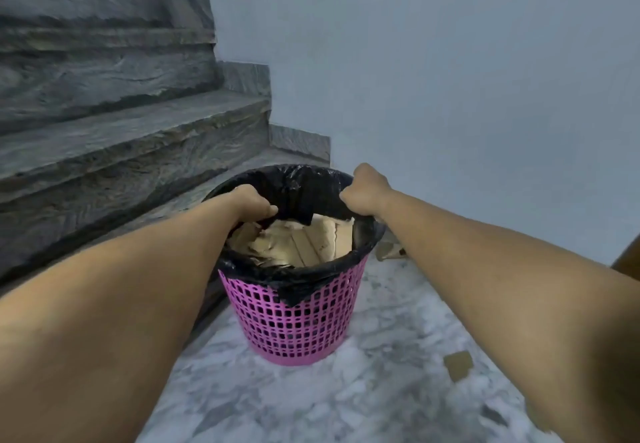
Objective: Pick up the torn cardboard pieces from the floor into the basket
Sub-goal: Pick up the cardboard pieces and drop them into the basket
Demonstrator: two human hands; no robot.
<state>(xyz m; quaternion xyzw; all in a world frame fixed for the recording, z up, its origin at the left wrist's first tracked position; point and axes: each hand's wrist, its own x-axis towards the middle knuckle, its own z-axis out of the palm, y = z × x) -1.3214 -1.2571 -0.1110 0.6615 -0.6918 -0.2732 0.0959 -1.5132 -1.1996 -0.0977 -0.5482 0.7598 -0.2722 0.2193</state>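
We've got the left hand (254, 204) & right hand (363, 190) both clenched on the black liner (301, 186) at the pink basket (294, 324) rim. Torn cardboard pieces (298, 241) sit inside; one scrap (459, 364) lies on the floor (363, 401) nearby, right of the basket.

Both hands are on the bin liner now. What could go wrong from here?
1. The left hand and right hand grip the thin black liner, not the pink basket; pulling may tear it or tug it off the rim.
2. Cardboard in the basket sits high, so jostling might spill some.
3. A cardboard scrap remains on the floor and is easily overlooked.
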